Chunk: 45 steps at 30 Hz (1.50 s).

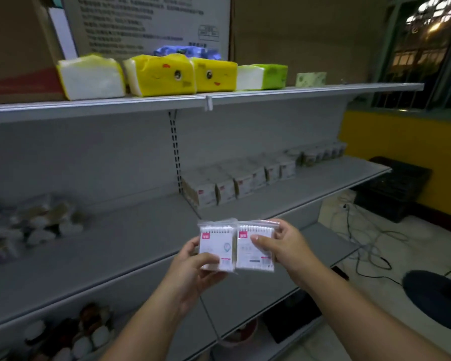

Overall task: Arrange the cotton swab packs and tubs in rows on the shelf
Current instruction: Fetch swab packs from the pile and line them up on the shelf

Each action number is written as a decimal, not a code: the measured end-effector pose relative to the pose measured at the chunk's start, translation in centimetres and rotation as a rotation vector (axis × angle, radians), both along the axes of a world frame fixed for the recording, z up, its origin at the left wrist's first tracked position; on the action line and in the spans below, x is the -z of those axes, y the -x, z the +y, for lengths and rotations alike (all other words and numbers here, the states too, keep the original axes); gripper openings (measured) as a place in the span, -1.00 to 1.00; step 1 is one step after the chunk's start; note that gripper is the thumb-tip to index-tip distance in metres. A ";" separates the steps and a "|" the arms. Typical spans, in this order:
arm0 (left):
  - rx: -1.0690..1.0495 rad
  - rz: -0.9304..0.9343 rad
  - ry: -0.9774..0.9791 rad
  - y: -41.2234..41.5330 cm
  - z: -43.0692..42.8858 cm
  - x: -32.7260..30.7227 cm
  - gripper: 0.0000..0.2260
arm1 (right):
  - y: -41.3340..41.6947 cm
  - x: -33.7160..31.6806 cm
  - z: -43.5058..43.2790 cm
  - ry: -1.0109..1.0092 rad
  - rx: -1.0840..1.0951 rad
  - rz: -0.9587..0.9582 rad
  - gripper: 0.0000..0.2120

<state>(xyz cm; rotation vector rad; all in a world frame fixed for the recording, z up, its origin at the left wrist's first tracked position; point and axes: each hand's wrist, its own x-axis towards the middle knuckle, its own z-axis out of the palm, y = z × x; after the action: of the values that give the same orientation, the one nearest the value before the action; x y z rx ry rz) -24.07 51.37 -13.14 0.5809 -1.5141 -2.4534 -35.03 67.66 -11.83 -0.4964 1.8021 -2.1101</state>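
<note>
- Fingers (261, 242) of each hand pinch a swab pack: left hand (193, 267) one (216, 246), right hand (284, 246) another (254, 252).
- Shelf (323, 183) row of packs (240, 181) and tubs (320, 152) looks mostly done; a loose pile (37, 222) is left.

— What's held up in front of the shelf (130, 246)?
— Two cotton swab packs, side by side, edges touching: the left hand (193, 272) grips the left pack (216, 246), the right hand (284, 246) the right pack (253, 250).
— And behind?
— A row of packs (242, 182) against the back panel, tubs (320, 153) farther right.
</note>
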 end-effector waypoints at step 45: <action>-0.205 -0.816 2.041 40.7 1.4 1.8 -0.48 | 48.3 2.1 -2.3 -0.777 -0.210 1.606 -0.68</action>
<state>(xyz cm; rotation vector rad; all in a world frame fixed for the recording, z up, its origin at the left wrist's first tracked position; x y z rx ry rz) -64.80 52.76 -14.90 0.9485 -2.7453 0.3595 -83.30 65.40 -13.95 -2.2996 2.7072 -0.4042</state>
